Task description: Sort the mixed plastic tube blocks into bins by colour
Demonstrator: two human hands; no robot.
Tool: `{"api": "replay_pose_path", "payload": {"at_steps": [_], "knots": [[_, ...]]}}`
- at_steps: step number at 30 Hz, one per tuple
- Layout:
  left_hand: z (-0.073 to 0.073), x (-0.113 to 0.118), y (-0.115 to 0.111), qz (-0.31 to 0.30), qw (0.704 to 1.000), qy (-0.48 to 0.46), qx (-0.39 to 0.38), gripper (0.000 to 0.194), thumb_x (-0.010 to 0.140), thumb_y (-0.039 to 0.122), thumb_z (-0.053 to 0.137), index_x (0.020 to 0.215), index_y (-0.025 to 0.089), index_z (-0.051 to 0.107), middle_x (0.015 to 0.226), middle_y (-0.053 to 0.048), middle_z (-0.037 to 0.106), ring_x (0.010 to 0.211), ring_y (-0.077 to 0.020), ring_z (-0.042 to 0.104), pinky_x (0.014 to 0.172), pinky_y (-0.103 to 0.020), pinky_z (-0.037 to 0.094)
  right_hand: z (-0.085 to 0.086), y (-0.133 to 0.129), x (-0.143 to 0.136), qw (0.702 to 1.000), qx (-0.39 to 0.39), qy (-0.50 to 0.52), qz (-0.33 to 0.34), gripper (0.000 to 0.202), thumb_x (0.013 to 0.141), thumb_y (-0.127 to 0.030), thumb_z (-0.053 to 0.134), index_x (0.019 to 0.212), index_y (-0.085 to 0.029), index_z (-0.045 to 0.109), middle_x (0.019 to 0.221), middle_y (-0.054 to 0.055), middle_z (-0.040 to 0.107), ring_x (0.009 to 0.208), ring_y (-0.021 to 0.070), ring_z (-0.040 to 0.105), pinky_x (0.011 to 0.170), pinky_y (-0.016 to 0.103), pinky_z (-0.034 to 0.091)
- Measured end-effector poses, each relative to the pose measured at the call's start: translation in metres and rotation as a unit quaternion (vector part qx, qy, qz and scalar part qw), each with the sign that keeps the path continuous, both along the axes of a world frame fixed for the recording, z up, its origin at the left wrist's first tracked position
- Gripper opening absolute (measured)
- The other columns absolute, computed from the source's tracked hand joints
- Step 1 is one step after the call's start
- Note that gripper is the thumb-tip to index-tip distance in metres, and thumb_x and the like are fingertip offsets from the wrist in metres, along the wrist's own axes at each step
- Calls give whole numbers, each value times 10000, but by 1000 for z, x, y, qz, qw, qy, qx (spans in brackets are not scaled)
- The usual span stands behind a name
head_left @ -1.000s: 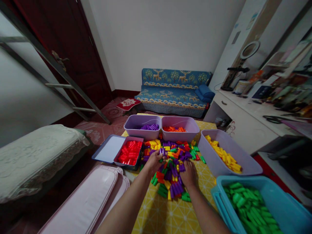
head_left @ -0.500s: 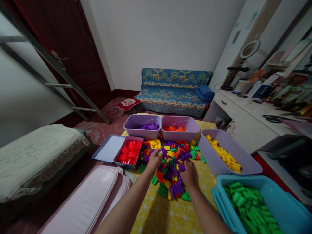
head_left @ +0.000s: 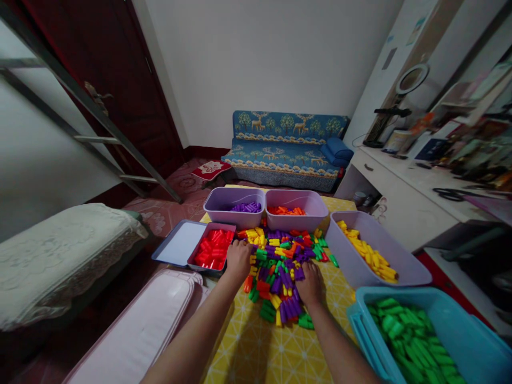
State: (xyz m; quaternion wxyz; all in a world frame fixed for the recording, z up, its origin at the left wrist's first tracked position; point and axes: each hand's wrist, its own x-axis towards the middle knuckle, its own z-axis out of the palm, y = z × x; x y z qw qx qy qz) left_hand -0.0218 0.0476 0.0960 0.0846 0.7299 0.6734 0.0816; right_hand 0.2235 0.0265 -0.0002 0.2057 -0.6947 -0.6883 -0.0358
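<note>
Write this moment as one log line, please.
pile: mixed colours | left hand: left edge, beside tin of red pieces | right hand: right edge | grips: unclear

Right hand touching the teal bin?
Apart. The head view shows it: a strip of yellow tablecloth lies between the right hand and the teal bin.

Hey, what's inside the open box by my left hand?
The box holds a heap of red pieces. Whatever lies beneath the top layer is covered, so its floor can't be seen. Your left hand hides part of the box's right side.
</note>
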Motion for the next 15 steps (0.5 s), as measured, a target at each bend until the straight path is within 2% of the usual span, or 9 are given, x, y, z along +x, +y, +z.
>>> {"api": "replay_pose_path", "payload": {"at_steps": [3,7,9,10,12,13,14,15], "knots": [[3,-3,-4,-7,996,83,-44,328,820,45,482,1063,145,678,1091,-165,665,1112,-296,567,921,-417,440,-3,1,1,1000,3,0,-1,134,915,-250,482,893,-188,599,931,94,648,984,228,537,895,323,365],[-5,3,-8,-25,995,81,-50,304,828,70,506,1065,156,677,1108,-167,657,1110,-286,573,913,-401,440,-4,1,1,1000,9,2,3,127,907,-241,491,895,-182,602,945,102,650,994,232,541,901,326,370],[-12,4,-8,-29,998,42,-40,260,826,88,521,1007,161,693,1113,-158,652,1087,-276,583,893,-382,449,-4,1,1,1000,11,1,4,133,909,-236,483,887,-181,603,938,104,653,987,232,543,903,326,373],[-16,5,-7,-27,999,-4,-30,233,820,95,538,971,166,700,1103,-144,654,1068,-262,592,884,-366,453,-3,1,1,1000,12,0,4,138,910,-234,479,887,-181,604,936,104,654,986,232,543,903,326,374],[-22,7,-5,-4,987,-158,-13,177,782,115,617,925,173,704,1021,-99,672,983,-226,615,849,-327,464,-2,1,1,1000,13,-2,4,143,910,-232,474,887,-182,606,937,104,654,987,234,541,900,327,376],[-25,9,-3,20,965,-260,-15,177,746,130,678,916,172,702,949,-71,680,913,-206,625,815,-308,471,-2,1,1,1000,12,-3,3,145,910,-233,473,889,-182,607,938,104,653,987,235,540,896,327,377],[-26,11,-1,48,927,-370,-28,217,702,149,741,914,167,698,868,-43,680,829,-182,627,770,-287,477,-1,1,1,1000,12,-3,3,147,911,-234,471,892,-182,607,938,104,653,988,235,540,891,327,378],[-27,15,0,80,868,-487,-53,279,648,164,802,906,155,694,787,-18,670,739,-156,617,715,-265,477,-1,0,1,1000,11,-3,4,149,911,-234,469,895,-182,608,941,105,654,990,235,540,888,327,379]]}}
